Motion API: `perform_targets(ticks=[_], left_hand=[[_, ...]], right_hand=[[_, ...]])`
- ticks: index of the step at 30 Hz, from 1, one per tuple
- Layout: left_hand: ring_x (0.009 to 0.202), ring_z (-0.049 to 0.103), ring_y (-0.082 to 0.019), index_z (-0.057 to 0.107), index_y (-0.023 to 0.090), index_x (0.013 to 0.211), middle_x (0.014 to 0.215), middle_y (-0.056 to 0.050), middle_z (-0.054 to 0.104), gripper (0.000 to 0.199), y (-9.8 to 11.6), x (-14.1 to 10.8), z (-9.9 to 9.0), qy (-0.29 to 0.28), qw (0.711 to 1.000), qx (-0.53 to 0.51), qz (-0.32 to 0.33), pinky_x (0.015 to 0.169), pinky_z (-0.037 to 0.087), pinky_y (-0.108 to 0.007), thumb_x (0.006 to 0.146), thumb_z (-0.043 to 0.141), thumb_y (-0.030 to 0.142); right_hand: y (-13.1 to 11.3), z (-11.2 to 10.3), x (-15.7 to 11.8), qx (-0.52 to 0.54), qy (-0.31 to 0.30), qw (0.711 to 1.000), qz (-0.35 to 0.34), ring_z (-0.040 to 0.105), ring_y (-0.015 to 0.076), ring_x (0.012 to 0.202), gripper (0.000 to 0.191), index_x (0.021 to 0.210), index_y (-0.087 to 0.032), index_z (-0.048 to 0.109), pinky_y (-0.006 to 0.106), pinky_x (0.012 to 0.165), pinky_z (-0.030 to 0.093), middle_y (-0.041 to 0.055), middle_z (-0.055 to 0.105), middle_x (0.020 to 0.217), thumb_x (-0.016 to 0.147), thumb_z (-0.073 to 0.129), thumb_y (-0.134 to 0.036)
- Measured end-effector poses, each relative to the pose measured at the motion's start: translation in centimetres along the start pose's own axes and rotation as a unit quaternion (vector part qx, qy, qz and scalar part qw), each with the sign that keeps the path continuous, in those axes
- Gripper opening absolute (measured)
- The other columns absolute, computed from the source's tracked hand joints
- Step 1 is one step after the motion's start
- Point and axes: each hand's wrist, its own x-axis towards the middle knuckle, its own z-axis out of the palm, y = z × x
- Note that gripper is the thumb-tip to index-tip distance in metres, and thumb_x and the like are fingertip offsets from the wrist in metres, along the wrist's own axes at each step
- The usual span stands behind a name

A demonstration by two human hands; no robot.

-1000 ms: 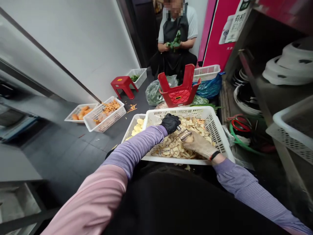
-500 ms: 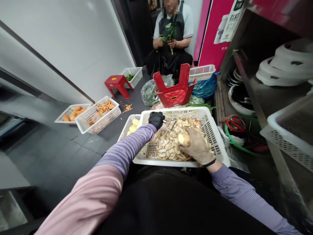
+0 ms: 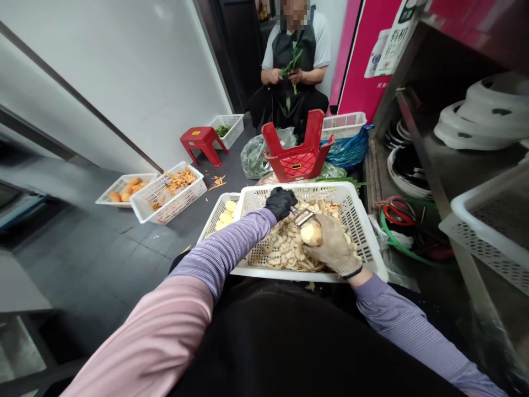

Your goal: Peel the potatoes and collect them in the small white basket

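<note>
Both hands worked at frame centre: left hand (image 3: 281, 202), black-gloved, gripped a peeler (image 3: 303, 217); right hand (image 3: 334, 249) clutched a potato (image 3: 311, 233) over the white basket (image 3: 363, 231). Short strokes away from fingers would have suited, peels dropping into the basket.

Five white baskets (image 3: 359, 220), two red stools (image 3: 202, 140), one peeler (image 3: 303, 217).

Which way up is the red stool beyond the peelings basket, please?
Upside down: the red stool has its legs pointing up.

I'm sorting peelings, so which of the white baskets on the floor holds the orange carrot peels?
The basket of orange peels, nearer of the two by the wall; the basket behind it holds whole peeled carrots.
</note>
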Motion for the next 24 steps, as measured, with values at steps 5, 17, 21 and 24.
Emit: perform_targets(ticks=[5,17,21,24], left_hand=[[0.091,0.053,-0.024,0.067,0.014,0.083,0.09,-0.01,0.063,0.02,-0.2,-0.1,-0.4,0.027,0.999,0.041,-0.017,0.082,0.034,-0.036,0.074,0.05,0.018],[0.092,0.054,-0.022,0.066,0.017,0.086,0.093,-0.009,0.063,0.025,1.4,-1.4,-0.7,0.056,0.994,0.089,-0.009,0.082,0.032,-0.037,0.085,0.042,0.024],[0.09,0.055,-0.023,0.066,0.015,0.083,0.091,-0.01,0.063,0.019,1.0,-1.5,-0.6,0.001,0.993,0.099,-0.067,0.078,0.034,-0.037,0.08,0.048,0.021],[0.097,0.053,-0.022,0.064,0.017,0.089,0.1,-0.008,0.062,0.021,1.3,-1.4,-0.4,0.054,0.996,0.062,-0.044,0.086,0.032,-0.037,0.084,0.045,0.025]], right_hand=[[-0.4,-0.8,0.2,0.111,-0.008,0.991,0.078,0.05,0.0279,0.106,0.069,0.117,-0.016,0.044,0.045,0.095,0.04,0.0131,0.051,0.113,0.058,0.072,-0.035],[-1.0,-1.3,0.8,0.42,-0.153,0.839,0.312,0.058,0.0223,0.091,0.054,0.107,-0.017,0.053,0.036,0.084,0.046,0.0063,0.063,0.098,0.057,0.07,-0.03],[-1.7,-1.3,0.5,0.569,-0.125,0.747,0.32,0.06,0.0198,0.085,0.051,0.105,-0.019,0.055,0.032,0.078,0.05,0.0034,0.065,0.091,0.057,0.07,-0.028],[-2.4,-1.7,0.6,0.629,-0.121,0.707,0.301,0.061,0.0194,0.085,0.048,0.103,-0.02,0.057,0.033,0.079,0.051,0.002,0.065,0.087,0.057,0.07,-0.026]])
